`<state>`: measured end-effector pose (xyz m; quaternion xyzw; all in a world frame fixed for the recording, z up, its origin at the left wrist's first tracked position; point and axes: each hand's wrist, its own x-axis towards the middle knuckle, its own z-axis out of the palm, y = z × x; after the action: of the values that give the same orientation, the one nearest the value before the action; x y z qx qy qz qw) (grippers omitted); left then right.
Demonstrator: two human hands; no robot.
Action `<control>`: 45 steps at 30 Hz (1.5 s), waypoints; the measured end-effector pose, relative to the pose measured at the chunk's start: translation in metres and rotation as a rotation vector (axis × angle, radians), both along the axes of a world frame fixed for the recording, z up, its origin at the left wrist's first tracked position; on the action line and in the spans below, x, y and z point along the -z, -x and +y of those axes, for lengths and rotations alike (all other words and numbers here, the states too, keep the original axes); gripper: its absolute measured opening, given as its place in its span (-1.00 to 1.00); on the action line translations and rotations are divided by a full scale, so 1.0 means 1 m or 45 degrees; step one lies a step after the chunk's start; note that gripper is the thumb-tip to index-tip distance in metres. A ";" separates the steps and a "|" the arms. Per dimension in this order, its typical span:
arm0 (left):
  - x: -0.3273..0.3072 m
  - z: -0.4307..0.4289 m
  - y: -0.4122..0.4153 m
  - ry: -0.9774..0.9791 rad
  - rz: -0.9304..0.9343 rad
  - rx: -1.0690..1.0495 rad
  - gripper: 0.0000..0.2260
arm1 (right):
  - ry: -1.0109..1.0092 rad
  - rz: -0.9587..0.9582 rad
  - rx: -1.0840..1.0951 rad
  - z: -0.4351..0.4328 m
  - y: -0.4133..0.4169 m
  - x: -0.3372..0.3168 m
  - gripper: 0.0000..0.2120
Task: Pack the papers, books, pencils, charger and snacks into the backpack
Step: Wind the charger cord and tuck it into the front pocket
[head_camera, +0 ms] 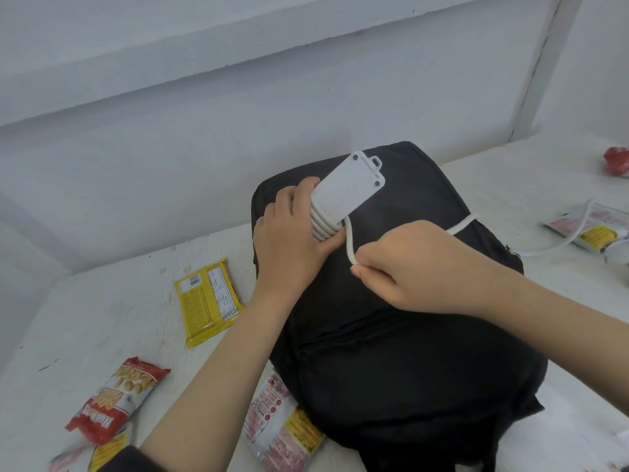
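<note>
A black backpack (401, 335) lies flat on the white table, its zip shut as far as I can see. Above its upper part my left hand (289, 243) grips a white charger block (347, 189) with several turns of cable wound around it. My right hand (408, 267) pinches the white cable (349, 240) just below the block; the rest of the cable trails off to the right across the table. A yellow snack packet (206, 301) and a red snack bag (115, 400) lie left of the backpack.
A pink-and-yellow snack packet (279, 427) is partly tucked under the backpack's near left corner. More packets (592, 229) lie at the right, and a red one (616, 161) at the far right edge. White walls close the table at the back and left.
</note>
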<state>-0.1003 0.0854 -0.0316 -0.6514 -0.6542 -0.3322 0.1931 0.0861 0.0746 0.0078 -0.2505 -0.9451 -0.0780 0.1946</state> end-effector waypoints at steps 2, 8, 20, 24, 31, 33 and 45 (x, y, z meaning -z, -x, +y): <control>0.001 0.000 0.000 0.002 0.011 0.012 -0.39 | 0.006 -0.032 -0.010 0.000 0.001 -0.001 -0.65; -0.001 0.004 0.000 0.000 -0.029 -0.025 -0.41 | 0.116 -0.161 0.033 -0.002 0.003 -0.013 -0.62; -0.001 0.001 -0.002 -0.046 0.086 0.109 -0.38 | -0.061 -0.061 0.085 -0.001 -0.018 -0.033 -0.69; -0.004 -0.007 -0.007 0.001 0.095 0.219 -0.32 | 0.040 0.051 0.019 0.013 -0.021 -0.052 -0.67; -0.017 -0.035 -0.024 0.053 0.036 0.538 -0.27 | 0.564 0.285 -0.013 0.042 -0.025 -0.075 -0.69; -0.018 -0.040 -0.027 -0.025 0.080 0.655 -0.36 | 0.838 0.332 -0.100 0.047 -0.028 -0.074 -0.72; -0.028 -0.049 -0.031 -0.164 -0.044 0.807 -0.51 | 1.145 0.625 -0.166 0.054 -0.034 -0.035 -0.77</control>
<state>-0.0688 0.0365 -0.0036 -0.8034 -0.3996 -0.4276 0.1097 0.1205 0.1284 0.0430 -0.2608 -0.8254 0.4095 0.2881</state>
